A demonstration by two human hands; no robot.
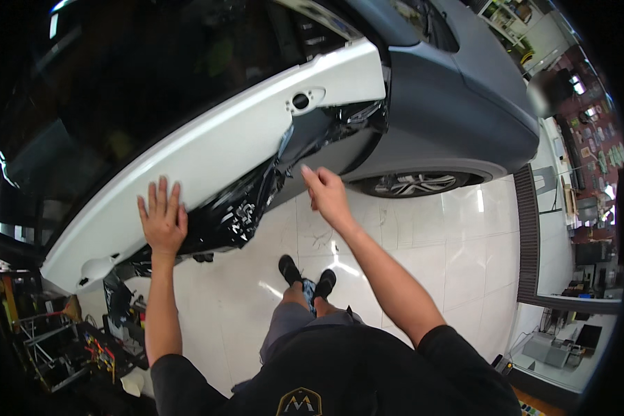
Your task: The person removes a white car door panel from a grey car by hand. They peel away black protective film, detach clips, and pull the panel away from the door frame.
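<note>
My left hand [163,220] lies flat on the white car door [215,149], fingers spread, near the panel's lower edge. A loose sheet of glossy black film [232,211] hangs crumpled along that edge. It runs from beside my left hand up to the door's right end, where part of it folds over in a bluish-grey sheen [312,135]. My right hand [326,197] is closed, thumb on top, just right of the crumpled film. Whatever its curled fingers hold is hidden. A round dark hole shows in the door handle recess [301,101], above the film.
Right of the door are the matte grey car body [457,104] and a spoked wheel [416,182]. I stand on glossy pale floor tiles [409,256]. A tool cart [104,347] stands at lower left. A dark-framed partition [528,236] and cluttered shelves line the right side.
</note>
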